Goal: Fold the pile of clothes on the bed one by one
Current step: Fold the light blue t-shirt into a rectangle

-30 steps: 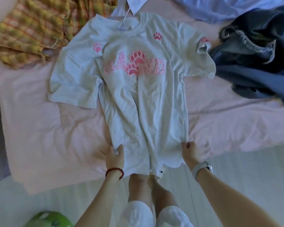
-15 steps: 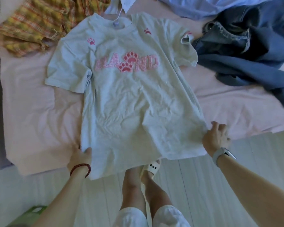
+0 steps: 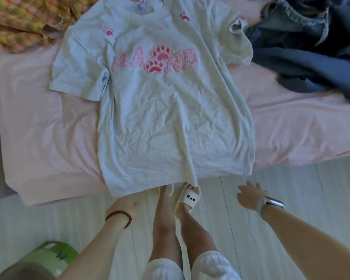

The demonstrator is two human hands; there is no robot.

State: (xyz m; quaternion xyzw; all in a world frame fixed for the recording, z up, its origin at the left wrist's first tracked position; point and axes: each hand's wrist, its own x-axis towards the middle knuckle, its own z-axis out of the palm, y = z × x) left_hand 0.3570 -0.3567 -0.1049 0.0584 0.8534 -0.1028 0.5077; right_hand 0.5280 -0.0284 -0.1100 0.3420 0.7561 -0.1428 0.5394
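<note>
One T-shirt (image 3: 170, 110) lies flat and face up on the pink bed (image 3: 45, 138), with the collar far from the person and the hem hanging a little over the near edge, so its long axis runs straight away from them. In the head view, the only one, the left hand (image 3: 125, 205) is just under the hem near its left corner. I cannot tell if it touches or pinches the cloth, because the fingers are hidden. The right hand (image 3: 251, 197) is off the shirt, below the right hem corner, with fingers spread and holding nothing. I judge the left hand is nearer for the next fold. Half a second before, both hands held the hem corners and stretched them apart; now the right one has let go and the shirt lies smooth. A checked cloth (image 3: 24, 21) and jeans (image 3: 303, 37) wait at the far corners.
</note>
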